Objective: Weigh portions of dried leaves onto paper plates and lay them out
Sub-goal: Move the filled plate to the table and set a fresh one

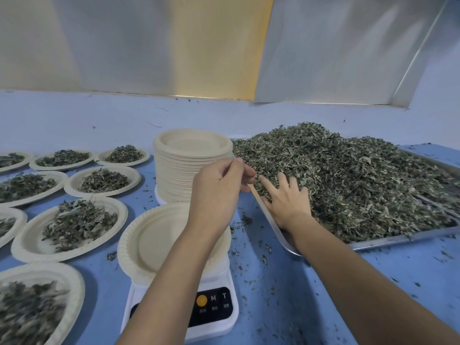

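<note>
empty plate on the scale, both hands up at the leaf tray

a white digital scale (pixel 214 310) sits on the blue table (pixel 286 295), and an empty paper plate (pixel 154 240) rests on top of it. the left forearm crosses over the plate's right side.

just behind the scale stands a tall stack of plates (pixel 179 175). to the right of the scale and a little further back lies a metal tray (pixel 398 239), heaped with a broad mound of dried leaves (pixel 348 180).

the left hand (pixel 219 185) hangs above and behind the scale, between the stack and the tray's near corner. its fingers are curled in with the thumb against the fingertips. whether anything is pinched there cannot be told.

the right hand (pixel 286 197) is behind and to the right of the scale. it lies palm down on the left edge of the mound, fingers apart and fairly straight, the tips partly sunk into the leaves and gripping nothing.

to the left of the scale, filled plates (pixel 32 240) lie flat in rows, each with a small pile of leaves. the closest one is just beside the scale, the others further left and back. loose crumbs (pixel 246 219) dot the table between the scale and the tray.
</note>
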The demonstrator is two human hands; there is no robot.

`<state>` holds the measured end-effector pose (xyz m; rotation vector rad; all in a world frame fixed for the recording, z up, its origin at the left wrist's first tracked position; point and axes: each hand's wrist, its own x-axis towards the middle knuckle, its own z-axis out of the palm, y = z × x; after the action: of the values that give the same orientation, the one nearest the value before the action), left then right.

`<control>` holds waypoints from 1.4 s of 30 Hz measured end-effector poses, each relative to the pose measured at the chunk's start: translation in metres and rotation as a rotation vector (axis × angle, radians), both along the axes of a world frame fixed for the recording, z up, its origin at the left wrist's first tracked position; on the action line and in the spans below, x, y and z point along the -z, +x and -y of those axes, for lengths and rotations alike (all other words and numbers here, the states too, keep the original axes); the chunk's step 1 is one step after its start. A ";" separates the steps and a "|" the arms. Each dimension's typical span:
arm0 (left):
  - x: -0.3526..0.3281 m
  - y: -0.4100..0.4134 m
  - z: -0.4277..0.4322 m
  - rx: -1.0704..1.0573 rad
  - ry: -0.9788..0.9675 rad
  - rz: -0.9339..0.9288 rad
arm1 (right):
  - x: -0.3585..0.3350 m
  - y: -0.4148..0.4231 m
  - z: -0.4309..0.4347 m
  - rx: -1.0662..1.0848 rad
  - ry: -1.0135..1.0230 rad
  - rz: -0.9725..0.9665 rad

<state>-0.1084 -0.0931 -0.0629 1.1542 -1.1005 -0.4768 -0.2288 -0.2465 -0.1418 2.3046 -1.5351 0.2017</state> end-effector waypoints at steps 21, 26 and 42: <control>0.004 0.003 0.001 0.001 0.009 0.008 | 0.001 -0.002 -0.005 0.340 0.112 0.238; 0.004 0.003 0.001 0.001 0.012 0.006 | 0.000 0.001 -0.006 0.209 0.190 0.396; 0.007 0.002 0.000 0.000 0.032 0.017 | -0.002 0.001 -0.001 0.091 0.105 0.205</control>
<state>-0.1067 -0.0934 -0.0694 1.1884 -1.1115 -0.4869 -0.2275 -0.2456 -0.1398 2.3487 -1.7853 0.3502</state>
